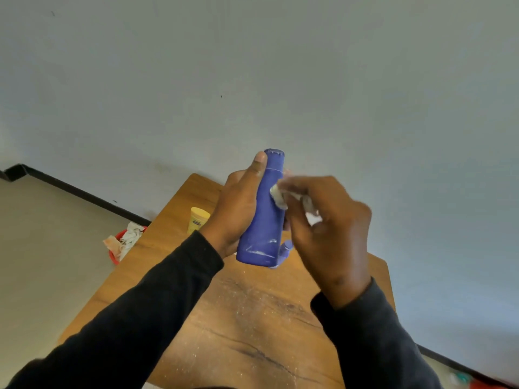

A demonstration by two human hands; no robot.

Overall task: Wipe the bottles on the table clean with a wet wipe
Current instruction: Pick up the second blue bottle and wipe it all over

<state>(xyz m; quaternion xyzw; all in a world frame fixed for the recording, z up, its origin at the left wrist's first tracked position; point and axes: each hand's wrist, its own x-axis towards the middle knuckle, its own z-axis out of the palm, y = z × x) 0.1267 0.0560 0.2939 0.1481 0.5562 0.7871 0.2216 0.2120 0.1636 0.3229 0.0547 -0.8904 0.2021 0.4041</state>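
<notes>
My left hand (238, 209) grips a tall blue bottle (265, 220) and holds it up above the wooden table (252, 318), cap pointing away from me. White smears show near the bottle's base. My right hand (328, 228) pinches a crumpled white wet wipe (279, 196) and presses it against the bottle's upper right side. A second blue bottle (285, 252) peeks out behind the held one, mostly hidden. A yellow bottle (198, 219) stands on the table at the far left.
White dust speckles the table top. A red bin (116, 248) stuffed with used wipes sits on the floor left of the table. A grey wall rises right behind the table. Blurred coloured objects (466, 380) lie at the bottom right.
</notes>
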